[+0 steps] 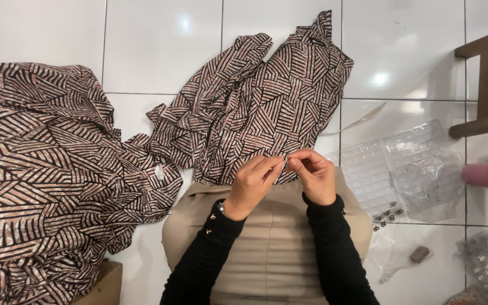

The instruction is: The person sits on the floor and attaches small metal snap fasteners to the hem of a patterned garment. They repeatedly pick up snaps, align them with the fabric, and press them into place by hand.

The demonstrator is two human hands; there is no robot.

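Left hand [253, 182]: I have it raised, fingers curled, tips pinched beside the right's.
Right hand [313, 174]: fingers bent inward, thumb and forefinger pinched.
Forearms: black sleeves, angled up, converging.

The fingertips [283, 164] of both hands pinch together, hiding whatever sits between them. The patterned fabric pile [35, 181] runs off the left edge. The small dark hooks [387, 217] are too tiny to tell apart.
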